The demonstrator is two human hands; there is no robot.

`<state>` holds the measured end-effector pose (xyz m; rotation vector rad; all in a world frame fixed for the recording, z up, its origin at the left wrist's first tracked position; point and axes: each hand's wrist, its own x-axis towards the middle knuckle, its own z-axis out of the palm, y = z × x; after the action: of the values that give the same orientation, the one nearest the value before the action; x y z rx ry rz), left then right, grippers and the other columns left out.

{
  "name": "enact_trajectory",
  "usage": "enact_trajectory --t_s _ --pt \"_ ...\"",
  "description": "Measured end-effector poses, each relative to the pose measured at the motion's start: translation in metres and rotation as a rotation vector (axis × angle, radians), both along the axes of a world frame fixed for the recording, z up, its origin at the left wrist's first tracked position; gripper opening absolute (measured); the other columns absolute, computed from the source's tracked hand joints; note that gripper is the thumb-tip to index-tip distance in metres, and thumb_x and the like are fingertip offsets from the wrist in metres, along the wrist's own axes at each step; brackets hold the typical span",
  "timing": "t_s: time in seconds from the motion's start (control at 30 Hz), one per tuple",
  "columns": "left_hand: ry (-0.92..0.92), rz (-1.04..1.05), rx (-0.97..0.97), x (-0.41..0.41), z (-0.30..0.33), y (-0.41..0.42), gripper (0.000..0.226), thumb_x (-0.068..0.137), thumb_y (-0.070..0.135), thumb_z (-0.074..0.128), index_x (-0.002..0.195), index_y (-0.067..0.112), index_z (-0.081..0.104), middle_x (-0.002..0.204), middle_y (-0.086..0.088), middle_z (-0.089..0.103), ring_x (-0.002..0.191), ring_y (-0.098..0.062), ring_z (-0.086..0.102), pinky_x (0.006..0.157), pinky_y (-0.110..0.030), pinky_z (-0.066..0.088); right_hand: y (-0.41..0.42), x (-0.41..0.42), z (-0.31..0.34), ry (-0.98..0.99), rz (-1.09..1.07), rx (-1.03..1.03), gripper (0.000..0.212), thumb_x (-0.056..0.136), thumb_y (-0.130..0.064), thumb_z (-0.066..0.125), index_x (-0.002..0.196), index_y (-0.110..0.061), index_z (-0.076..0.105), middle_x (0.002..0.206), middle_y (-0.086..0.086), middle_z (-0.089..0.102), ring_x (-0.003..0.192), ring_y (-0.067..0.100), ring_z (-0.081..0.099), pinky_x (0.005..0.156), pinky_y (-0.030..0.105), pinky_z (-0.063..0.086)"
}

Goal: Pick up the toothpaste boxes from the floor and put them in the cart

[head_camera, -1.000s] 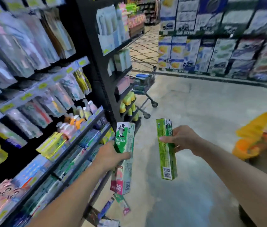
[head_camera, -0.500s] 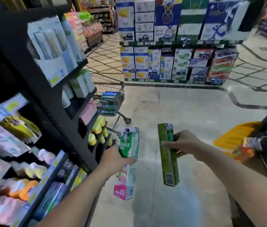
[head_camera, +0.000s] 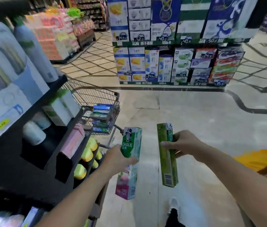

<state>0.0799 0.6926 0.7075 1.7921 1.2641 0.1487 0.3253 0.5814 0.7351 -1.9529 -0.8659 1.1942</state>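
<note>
My left hand grips a green and white Darlie toothpaste box with a pink lower end, held upright. My right hand grips a long green toothpaste box, also upright, a little to the right. Both boxes hang above the grey floor. The wire shopping cart stands ahead and to the left, partly behind the shelf end, with several stacked blue and green boxes inside it.
A black shelf unit with white boxes, a pink pack and yellow bottles runs along the left. Stacked cartons on a display stand across the aisle ahead. A yellow basket sits at the right edge. My shoe shows below.
The view has swung right and moved forward along the shelf. The cart has come nearer and larger. Both hands keep hold of their boxes in much the same pose.
</note>
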Motion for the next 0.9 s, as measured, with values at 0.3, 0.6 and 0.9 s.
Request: enact_trajectory --t_s 0.3,0.6,0.9 --pt "0.023 0.132 -0.012 0.135 0.006 0.127 0.045 0.066 0.040 0.089 0.098 0.027 0.060 0.095 0.010 0.070 0.082 -0.009 0.071 0.072 -0.032 0.060 0.153 0.144 0.006 0.014 0.123 -0.023 0.046 0.071 -0.039 0.086 0.097 -0.004 0.069 0.088 0.007 0.077 0.079 0.020 0.075 0.073 0.039 0.063" --pt "0.057 0.216 -0.017 0.200 0.001 0.245 0.046 0.069 0.042 0.088 0.100 0.028 0.058 0.096 0.013 0.067 0.085 -0.007 0.067 0.074 -0.029 0.058 0.295 0.207 0.000 0.009 0.193 -0.044 0.055 0.069 -0.040 0.087 0.103 -0.002 0.068 0.090 0.008 0.076 0.078 0.020 0.074 0.068 0.035 0.063" --pt "0.009 0.294 -0.081 0.229 -0.030 0.401 0.058 0.064 0.051 0.087 0.107 0.027 0.058 0.100 0.011 0.067 0.088 -0.010 0.067 0.079 -0.036 0.061 0.477 0.223 0.000 -0.075 0.279 -0.096 0.046 0.070 -0.040 0.086 0.097 -0.008 0.066 0.085 0.004 0.076 0.074 0.016 0.074 0.065 0.032 0.063"
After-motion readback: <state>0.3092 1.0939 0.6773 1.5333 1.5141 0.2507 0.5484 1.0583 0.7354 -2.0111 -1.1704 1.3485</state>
